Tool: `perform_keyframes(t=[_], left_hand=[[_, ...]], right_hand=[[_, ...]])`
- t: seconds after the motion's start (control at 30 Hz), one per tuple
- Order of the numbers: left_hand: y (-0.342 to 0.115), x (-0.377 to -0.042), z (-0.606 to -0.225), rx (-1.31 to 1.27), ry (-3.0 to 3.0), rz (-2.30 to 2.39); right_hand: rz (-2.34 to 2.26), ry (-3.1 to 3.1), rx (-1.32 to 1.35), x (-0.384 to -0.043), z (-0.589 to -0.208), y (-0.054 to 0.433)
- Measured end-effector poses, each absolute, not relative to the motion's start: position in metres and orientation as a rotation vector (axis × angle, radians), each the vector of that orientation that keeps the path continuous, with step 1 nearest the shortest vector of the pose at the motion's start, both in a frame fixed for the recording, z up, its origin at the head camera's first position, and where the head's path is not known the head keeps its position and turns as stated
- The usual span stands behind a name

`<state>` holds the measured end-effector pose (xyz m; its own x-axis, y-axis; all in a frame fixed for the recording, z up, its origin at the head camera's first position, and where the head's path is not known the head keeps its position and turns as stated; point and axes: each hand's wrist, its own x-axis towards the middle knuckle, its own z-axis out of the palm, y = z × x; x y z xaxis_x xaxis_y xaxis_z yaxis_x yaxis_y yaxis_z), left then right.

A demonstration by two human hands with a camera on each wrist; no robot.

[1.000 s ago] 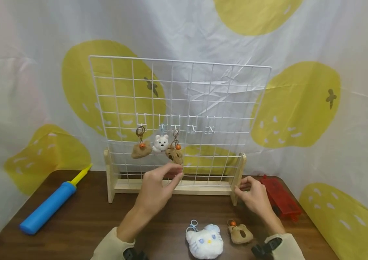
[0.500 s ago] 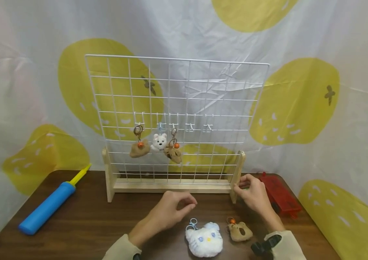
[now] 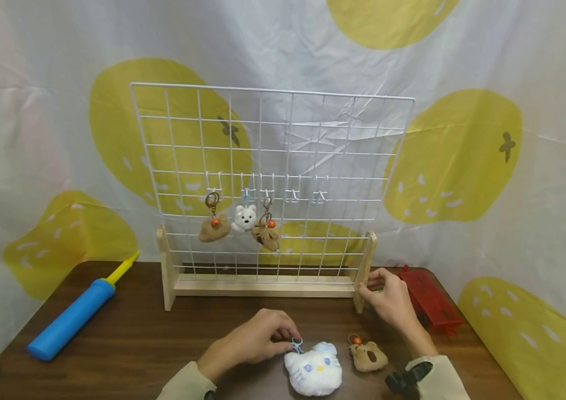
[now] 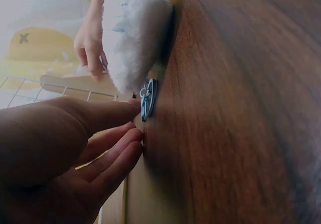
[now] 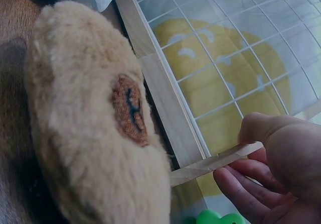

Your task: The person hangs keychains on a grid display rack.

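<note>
Just beside the slightly parted fingers of the left hand lies a white plush's blue clasp; the right hand pinches a wooden upright.

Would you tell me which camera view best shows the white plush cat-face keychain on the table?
The head view: the white plush cat-face keychain shows whole and from the front there. The left wrist view gives it side-on, with its light-blue ring; the right wrist view has just a cropped part at the top edge.
</note>
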<state>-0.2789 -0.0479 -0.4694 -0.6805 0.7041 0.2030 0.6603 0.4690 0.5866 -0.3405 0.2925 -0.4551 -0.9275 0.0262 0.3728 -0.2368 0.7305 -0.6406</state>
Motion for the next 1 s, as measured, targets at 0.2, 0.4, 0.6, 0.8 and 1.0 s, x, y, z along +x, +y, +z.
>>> perform_keyframes(t=[0.2, 0.4, 0.6, 0.8, 1.0], left_hand=[[-0.048, -0.279, -0.473, 1.216, 2.676, 0.942], [-0.046, -0.278, -0.475, 1.186, 2.691, 0.998], [-0.045, -0.275, -0.475, 1.211, 2.745, 0.932], [-0.047, -0.272, -0.477, 1.270, 2.739, 0.922], [-0.048, -0.274, -0.480, 1.278, 2.722, 1.032]], right_hand=[[1.022, -2.574, 0.160, -0.340, -0.455, 0.293], [1.030, -2.581, 0.163, -0.341, -0.454, 0.293], [1.026, -2.583, 0.161, -0.340, -0.454, 0.293], [1.024, -2.583, 0.159, -0.339, -0.455, 0.293], [1.020, -2.573, 0.183, -0.339, -0.455, 0.293]])
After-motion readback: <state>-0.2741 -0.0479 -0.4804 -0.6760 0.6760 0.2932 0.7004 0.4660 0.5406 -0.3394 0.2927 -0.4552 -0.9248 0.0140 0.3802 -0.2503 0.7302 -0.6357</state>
